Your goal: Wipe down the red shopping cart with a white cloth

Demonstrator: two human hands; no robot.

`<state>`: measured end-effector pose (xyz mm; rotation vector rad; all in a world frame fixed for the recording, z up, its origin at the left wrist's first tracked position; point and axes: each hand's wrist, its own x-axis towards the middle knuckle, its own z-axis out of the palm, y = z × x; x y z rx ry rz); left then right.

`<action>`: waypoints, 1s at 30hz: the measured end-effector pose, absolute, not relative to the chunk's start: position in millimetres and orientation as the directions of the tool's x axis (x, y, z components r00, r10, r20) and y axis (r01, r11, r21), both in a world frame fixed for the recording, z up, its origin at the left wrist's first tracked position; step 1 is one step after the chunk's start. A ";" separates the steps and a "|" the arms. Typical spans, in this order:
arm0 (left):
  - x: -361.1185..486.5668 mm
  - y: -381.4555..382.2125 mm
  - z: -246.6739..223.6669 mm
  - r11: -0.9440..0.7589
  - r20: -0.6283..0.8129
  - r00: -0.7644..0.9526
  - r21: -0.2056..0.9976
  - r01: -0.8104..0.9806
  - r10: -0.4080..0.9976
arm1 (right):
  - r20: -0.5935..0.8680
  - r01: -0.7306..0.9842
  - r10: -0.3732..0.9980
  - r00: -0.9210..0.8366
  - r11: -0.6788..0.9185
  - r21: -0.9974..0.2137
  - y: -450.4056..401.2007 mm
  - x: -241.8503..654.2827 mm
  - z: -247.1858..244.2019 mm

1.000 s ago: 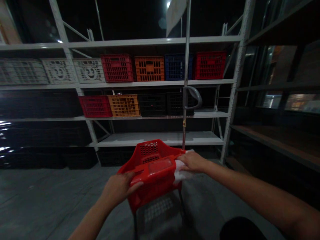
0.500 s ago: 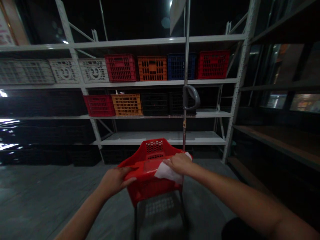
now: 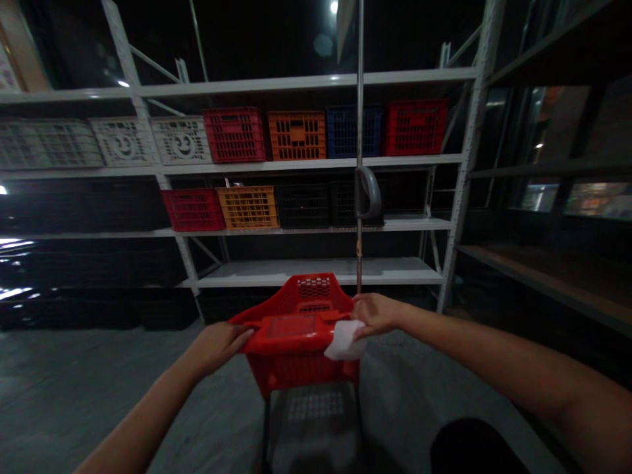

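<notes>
A red shopping cart (image 3: 291, 372) stands in front of me with its handle (image 3: 291, 332) towards me. My left hand (image 3: 217, 345) is closed round the left end of the handle. At the right end, my right hand (image 3: 378, 316) pinches a white cloth (image 3: 343, 340) that lies against the handle and hangs down over it. The right fingertips are partly hidden behind the handle's end. A metal pole (image 3: 359, 257) with a grey loop handle (image 3: 369, 193) rises behind the cart's right side.
A metal shelf rack (image 3: 316, 280) behind the cart holds crates, among them an orange crate (image 3: 297, 135), a blue crate (image 3: 354, 131) and a yellow crate (image 3: 248, 207). More shelves (image 3: 543, 276) stand at the right. Grey floor (image 3: 123, 368) lies around the cart.
My right hand and the cloth have moved right, to the handle's end. My left hand has shifted left and wraps the handle's left end. The view has shifted slightly.
</notes>
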<state>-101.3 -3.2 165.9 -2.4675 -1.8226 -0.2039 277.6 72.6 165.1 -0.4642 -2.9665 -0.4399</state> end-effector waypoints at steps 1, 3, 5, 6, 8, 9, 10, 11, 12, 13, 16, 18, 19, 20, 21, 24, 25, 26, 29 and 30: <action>-97.0 -3.3 166.5 -0.264 0.149 0.259 0.015 0.964 0.954 | 0.156 0.366 0.335 -0.929 0.893 0.261 72.8 275.1 161.0; -89.1 -3.5 165.6 -0.197 0.180 0.197 -0.016 0.980 0.964 | 0.220 0.501 0.460 -0.860 0.842 0.200 71.8 271.0 150.0; -83.9 -3.3 163.5 -0.137 0.222 0.144 -0.044 0.990 0.964 | 0.327 0.623 0.567 -0.757 0.776 0.096 68.8 267.7 137.8; -82.4 -3.1 162.4 -0.114 0.236 0.122 -0.051 0.992 0.964 | 0.378 0.669 0.607 -0.699 0.742 0.045 66.1 265.7 132.8; -81.0 -2.3 161.1 -0.082 0.247 0.091 -0.046 0.996 0.965 | 0.439 0.757 0.690 -0.575 0.653 -0.036 58.2 258.8 126.8; -80.6 -2.0 160.9 -0.071 0.248 0.079 -0.044 0.997 0.966 | 0.444 0.799 0.733 -0.516 0.598 -0.059 52.9 253.2 126.5; -80.3 -1.7 160.8 -0.064 0.247 0.073 -0.043 0.997 0.966 | 0.434 0.837 0.772 -0.465 0.543 -0.068 47.0 245.9 127.7; -79.8 -1.6 160.7 -0.062 0.249 0.072 -0.048 0.997 0.966 | 0.413 0.866 0.803 -0.429 0.496 -0.065 40.8 237.2 130.3; -79.1 -1.5 160.5 -0.061 0.254 0.073 -0.055 0.997 0.964 | 0.386 0.883 0.827 -0.410 0.465 -0.057 34.5 227.3 133.9; -78.4 -1.5 160.2 -0.061 0.259 0.075 -0.063 0.996 0.963 | 0.359 0.891 0.842 -0.404 0.450 -0.053 28.7 216.9 137.9; -78.5 -1.5 158.4 -0.050 0.268 0.069 -0.077 0.996 0.961 | 0.322 0.892 0.858 -0.400 0.445 -0.080 15.4 189.5 147.4; -82.6 -0.8 157.0 -0.056 0.267 0.075 -0.080 0.995 0.961 | 0.338 0.890 0.854 -0.396 0.448 -0.086 10.6 180.9 149.0; -86.0 -0.3 156.4 -0.064 0.269 0.085 -0.083 0.994 0.959 | 0.348 0.884 0.842 -0.411 0.462 -0.074 9.3 180.7 148.4; -89.9 0.2 156.1 -0.073 0.271 0.094 -0.087 0.994 0.958 | 0.362 0.871 0.822 -0.440 0.489 -0.053 8.8 183.3 147.0; -94.2 0.8 155.9 -0.087 0.270 0.108 -0.089 0.992 0.957 | 0.376 0.849 0.793 -0.480 0.527 -0.028 9.1 188.4 145.2; -105.8 2.8 156.6 -0.136 0.251 0.153 -0.087 0.987 0.956 | 0.402 0.749 0.679 -0.614 0.661 0.028 15.2 214.0 137.2; -108.8 3.8 156.9 -0.154 0.243 0.170 -0.082 0.985 0.955 | 0.412 0.712 0.641 -0.648 0.702 0.028 18.7 223.7 133.6; -111.4 5.0 157.0 -0.171 0.240 0.185 -0.077 0.982 0.953 | 0.425 0.673 0.606 -0.673 0.739 0.011 22.6 232.8 129.4; -118.2 10.1 155.4 -0.185 0.256 0.194 -0.059 0.981 0.947 | 0.543 0.551 0.552 -0.633 0.814 -0.185 34.4 252.9 111.5; -120.3 11.9 154.4 -0.184 0.269 0.191 -0.053 0.982 0.944 | 0.601 0.511 0.581 -0.549 0.802 -0.310 38.0 256.6 103.9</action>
